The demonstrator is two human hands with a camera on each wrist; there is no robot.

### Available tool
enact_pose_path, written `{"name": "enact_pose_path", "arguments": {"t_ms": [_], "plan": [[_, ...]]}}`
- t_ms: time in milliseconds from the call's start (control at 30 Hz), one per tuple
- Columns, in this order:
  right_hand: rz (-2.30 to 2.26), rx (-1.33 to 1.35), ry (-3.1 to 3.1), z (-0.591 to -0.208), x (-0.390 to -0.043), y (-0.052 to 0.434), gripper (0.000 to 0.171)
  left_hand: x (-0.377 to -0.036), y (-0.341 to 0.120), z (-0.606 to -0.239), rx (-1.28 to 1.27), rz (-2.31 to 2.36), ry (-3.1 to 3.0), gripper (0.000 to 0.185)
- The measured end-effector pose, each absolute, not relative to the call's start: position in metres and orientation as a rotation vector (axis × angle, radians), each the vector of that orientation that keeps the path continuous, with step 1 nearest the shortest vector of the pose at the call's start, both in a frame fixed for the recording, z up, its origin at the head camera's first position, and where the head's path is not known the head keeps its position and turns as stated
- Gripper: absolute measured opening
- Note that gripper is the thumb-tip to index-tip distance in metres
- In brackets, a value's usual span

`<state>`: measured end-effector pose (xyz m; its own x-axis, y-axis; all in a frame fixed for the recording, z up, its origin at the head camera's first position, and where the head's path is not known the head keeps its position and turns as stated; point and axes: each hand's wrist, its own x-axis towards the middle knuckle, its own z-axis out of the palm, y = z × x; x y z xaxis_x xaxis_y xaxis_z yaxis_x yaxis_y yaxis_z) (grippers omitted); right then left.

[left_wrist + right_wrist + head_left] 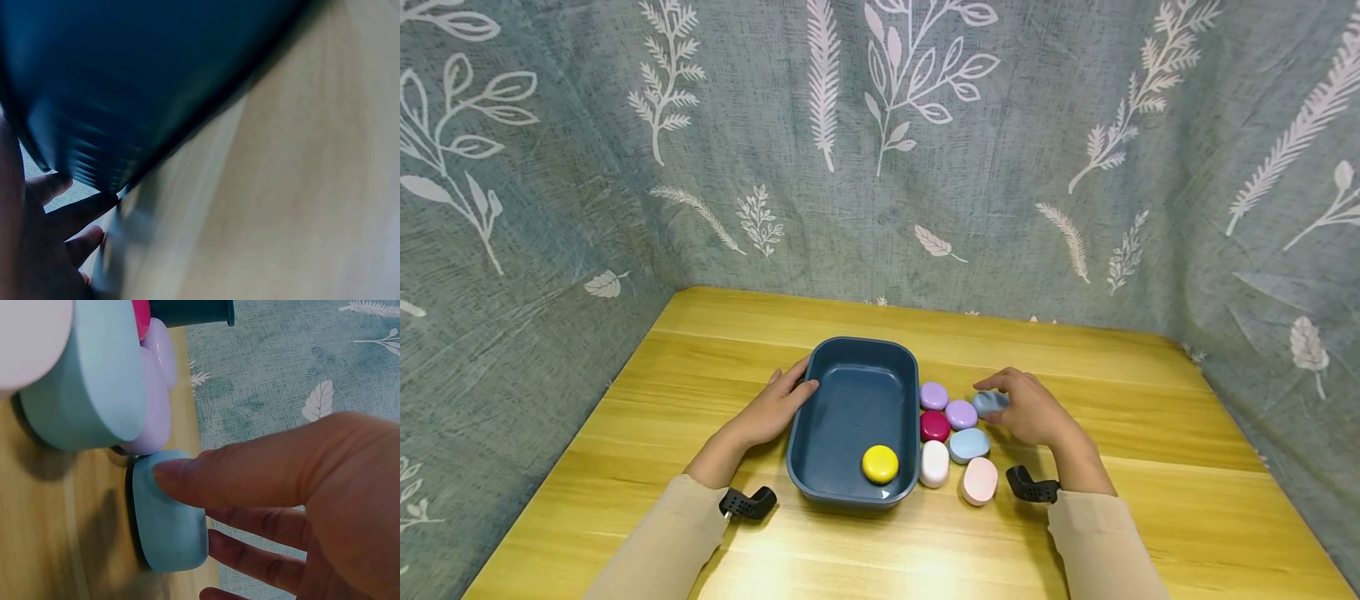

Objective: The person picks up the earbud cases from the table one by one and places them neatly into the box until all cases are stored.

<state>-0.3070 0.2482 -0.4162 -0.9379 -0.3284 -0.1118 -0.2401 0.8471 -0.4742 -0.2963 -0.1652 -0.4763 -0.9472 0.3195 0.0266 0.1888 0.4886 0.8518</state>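
From my end, a leafy curtain [850, 233] backs the wooden counter [1150, 433], and on it I have the dark blue tub [842, 408], its long side running away from me. My left hand [775, 408] grips the tub's left wall, thumb over the rim, fingers outside. My right hand [1030, 408] is drawn in round the blue-grey block [987, 403], thumb on one face and fingers behind; I read that as a pinch, the block apparently resting on the counter. That block lies right of the tub, with the other pieces partly between, its long axis roughly left to right, one end hidden by the hand; my right hand is clearly nearer. Nearer me sit the light blue block [968, 446], pink block [980, 481] and white block [934, 463]. Smallest are the rounds: yellow [880, 464] inside the tub, crimson [935, 426] and two lilac [961, 414] outside.
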Motion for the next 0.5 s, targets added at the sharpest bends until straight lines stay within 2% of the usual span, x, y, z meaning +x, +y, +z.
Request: {"name": "enact_pose_path", "arguments": {"t_ms": [500], "plan": [[-0.676,-0.418,2.849,-0.4213,-0.3117,0.2487,0.043,-0.2969,-0.1649,-0.4763,0.483,1.460,2.595,0.058]]}}
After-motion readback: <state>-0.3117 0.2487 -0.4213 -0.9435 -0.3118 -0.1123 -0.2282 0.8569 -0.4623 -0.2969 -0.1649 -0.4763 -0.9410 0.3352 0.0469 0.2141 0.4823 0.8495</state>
